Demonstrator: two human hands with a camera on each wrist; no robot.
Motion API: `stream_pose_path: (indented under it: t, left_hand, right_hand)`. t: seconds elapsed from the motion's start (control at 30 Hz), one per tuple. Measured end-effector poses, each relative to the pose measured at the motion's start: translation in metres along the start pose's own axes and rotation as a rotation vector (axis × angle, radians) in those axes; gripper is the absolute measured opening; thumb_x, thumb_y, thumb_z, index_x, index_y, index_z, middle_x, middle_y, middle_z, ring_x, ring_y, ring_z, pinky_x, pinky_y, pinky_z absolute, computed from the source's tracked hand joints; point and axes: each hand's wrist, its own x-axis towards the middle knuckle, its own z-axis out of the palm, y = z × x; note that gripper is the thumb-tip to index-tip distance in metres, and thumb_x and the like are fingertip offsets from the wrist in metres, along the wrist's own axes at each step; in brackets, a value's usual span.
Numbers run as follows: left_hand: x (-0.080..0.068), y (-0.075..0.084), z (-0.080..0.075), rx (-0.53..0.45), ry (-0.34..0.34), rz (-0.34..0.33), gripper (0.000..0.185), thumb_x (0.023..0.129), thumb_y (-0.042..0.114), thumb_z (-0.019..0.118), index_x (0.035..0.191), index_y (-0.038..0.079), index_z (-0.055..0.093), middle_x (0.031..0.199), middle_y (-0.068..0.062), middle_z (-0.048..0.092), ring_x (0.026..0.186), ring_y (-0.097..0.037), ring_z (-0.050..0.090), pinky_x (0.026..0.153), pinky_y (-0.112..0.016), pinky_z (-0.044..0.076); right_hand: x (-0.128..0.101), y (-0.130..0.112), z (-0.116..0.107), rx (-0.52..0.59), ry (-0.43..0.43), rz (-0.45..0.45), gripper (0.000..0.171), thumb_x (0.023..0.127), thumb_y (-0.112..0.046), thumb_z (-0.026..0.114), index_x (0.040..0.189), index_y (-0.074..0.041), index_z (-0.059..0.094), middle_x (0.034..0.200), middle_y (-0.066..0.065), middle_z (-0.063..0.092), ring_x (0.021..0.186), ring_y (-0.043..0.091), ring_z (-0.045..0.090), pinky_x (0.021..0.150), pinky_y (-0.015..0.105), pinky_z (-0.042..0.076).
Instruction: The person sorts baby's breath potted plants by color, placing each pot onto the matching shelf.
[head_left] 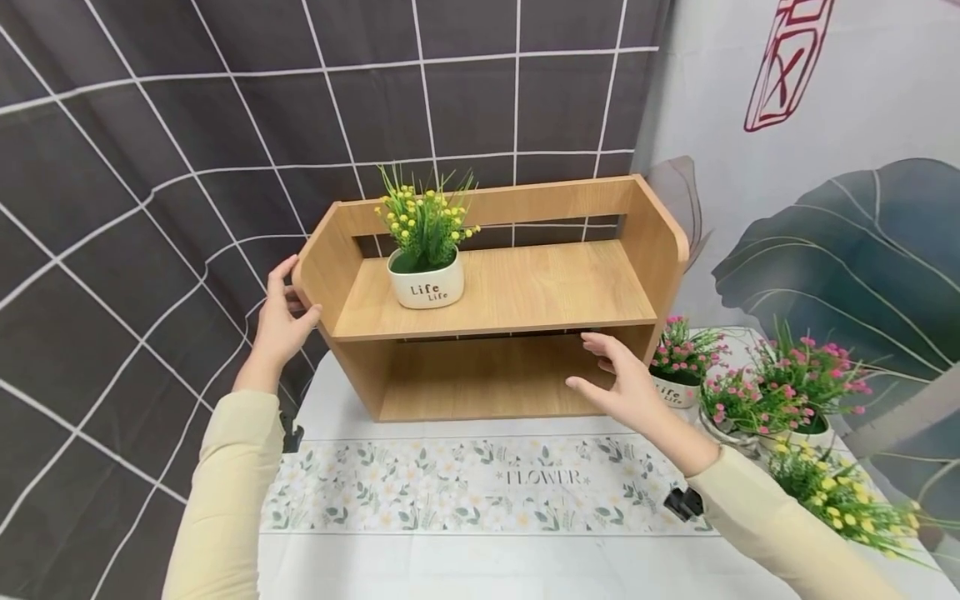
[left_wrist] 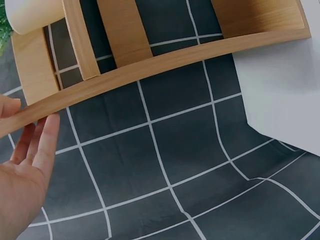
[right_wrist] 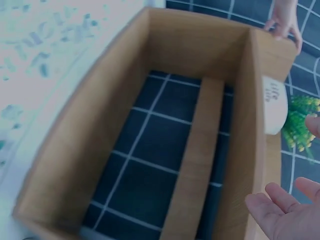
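A two-tier wooden shelf (head_left: 495, 292) stands on the white table against the grid-patterned cloth. My left hand (head_left: 283, 321) holds the upper edge of its left side panel; in the left wrist view the thumb and fingers (left_wrist: 47, 140) lie on opposite sides of that edge. On the top board, towards the left, sits a white "Life" pot (head_left: 427, 283) of yellow flowers (head_left: 427, 225). My right hand (head_left: 626, 383) hovers before the right half of the shelf, fingers spread and holding nothing. In the right wrist view its fingers (right_wrist: 260, 205) appear near the shelf's board edge.
Several potted plants crowd the table's right side: pink flowers (head_left: 686, 350) in a white pot beside the shelf, more pink flowers (head_left: 810, 375), and yellow flowers (head_left: 840, 500) nearer the front. A flower-printed strip (head_left: 450, 487) runs across the table before the shelf.
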Motion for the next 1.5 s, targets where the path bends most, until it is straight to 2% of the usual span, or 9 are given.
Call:
stream_pose_path:
  t: [0.3,0.47,0.7,1.2,1.3,1.37,1.43,1.47,1.5]
  left_hand:
    - [0.0,0.004,0.0,-0.011,0.02,-0.001,0.075,0.086,-0.004,0.053,0.15,0.014,0.017,0.123,-0.033,0.047,0.106,-0.047,0.053,0.085,-0.057,0.046]
    - [0.0,0.004,-0.001,-0.021,0.013,-0.004,0.074,0.087,-0.003,0.053,0.15,0.014,0.018,0.123,-0.031,0.047,0.106,-0.044,0.054,0.08,-0.034,0.048]
    - [0.0,0.004,-0.007,-0.014,0.024,0.001,0.073,0.088,-0.002,0.053,0.15,0.014,0.019,0.123,-0.028,0.047,0.102,-0.035,0.052,0.07,-0.006,0.037]
    - [-0.003,0.004,-0.006,-0.024,0.02,-0.013,0.071,0.089,0.001,0.052,0.15,0.016,0.019,0.127,-0.028,0.045,0.105,-0.036,0.052,0.066,-0.001,0.038]
    - [-0.002,0.003,-0.004,-0.028,0.013,-0.027,0.071,0.089,0.002,0.052,0.151,0.017,0.019,0.128,-0.027,0.045,0.104,-0.033,0.051,0.064,0.001,0.039]
    - [-0.001,0.003,-0.003,-0.029,0.009,-0.035,0.071,0.09,0.001,0.052,0.151,0.017,0.019,0.128,-0.026,0.046,0.103,-0.03,0.051,0.063,0.001,0.04]
    - [0.0,0.003,-0.002,-0.03,0.006,-0.038,0.071,0.09,0.002,0.052,0.151,0.017,0.019,0.128,-0.026,0.046,0.102,-0.026,0.051,0.063,0.0,0.04]
    - [0.0,0.003,-0.002,-0.032,0.005,-0.04,0.071,0.09,0.002,0.052,0.151,0.018,0.019,0.128,-0.026,0.045,0.1,-0.023,0.051,0.063,0.0,0.041]
    - [0.0,0.003,-0.001,-0.033,0.004,-0.041,0.071,0.09,0.002,0.052,0.151,0.018,0.019,0.128,-0.025,0.045,0.098,-0.02,0.051,0.063,0.0,0.041]
  right_hand:
    - [-0.039,0.02,-0.015,-0.076,0.025,0.007,0.058,0.079,-0.009,0.074,0.13,0.004,0.048,0.122,0.023,0.057,0.113,0.038,0.054,0.092,0.049,0.045]
    - [-0.067,0.029,-0.023,-0.115,0.074,0.023,0.058,0.079,-0.007,0.074,0.13,0.004,0.048,0.124,0.022,0.056,0.112,0.032,0.052,0.093,0.014,0.041]
    - [-0.102,0.032,-0.037,-0.115,0.121,0.098,0.053,0.081,-0.011,0.073,0.128,0.001,0.05,0.124,0.02,0.056,0.112,-0.009,0.041,0.09,-0.003,0.028]
    - [-0.178,0.048,-0.051,-0.173,0.162,0.369,0.055,0.084,-0.018,0.071,0.13,0.001,0.048,0.123,0.022,0.055,0.101,-0.028,0.027,0.078,-0.005,0.028]
    - [-0.196,0.059,-0.057,-0.169,0.127,0.498,0.062,0.088,-0.024,0.067,0.136,0.003,0.04,0.128,0.026,0.05,0.113,-0.004,0.046,0.087,0.008,0.039]
    - [-0.213,0.08,-0.058,-0.218,0.122,0.549,0.066,0.089,-0.034,0.065,0.142,-0.006,0.036,0.132,0.014,0.048,0.113,-0.004,0.046,0.085,0.011,0.042]
    - [-0.226,0.094,-0.059,-0.205,0.117,0.599,0.068,0.09,-0.035,0.063,0.143,-0.005,0.032,0.134,0.016,0.045,0.12,0.021,0.047,0.094,0.031,0.044]
    - [-0.232,0.1,-0.06,-0.193,0.117,0.611,0.069,0.091,-0.034,0.062,0.144,-0.004,0.031,0.135,0.018,0.044,0.12,0.022,0.047,0.095,0.042,0.043]
    - [-0.237,0.105,-0.059,-0.21,0.135,0.636,0.068,0.09,-0.036,0.062,0.144,-0.006,0.032,0.132,0.014,0.045,0.117,0.012,0.047,0.093,0.032,0.045]
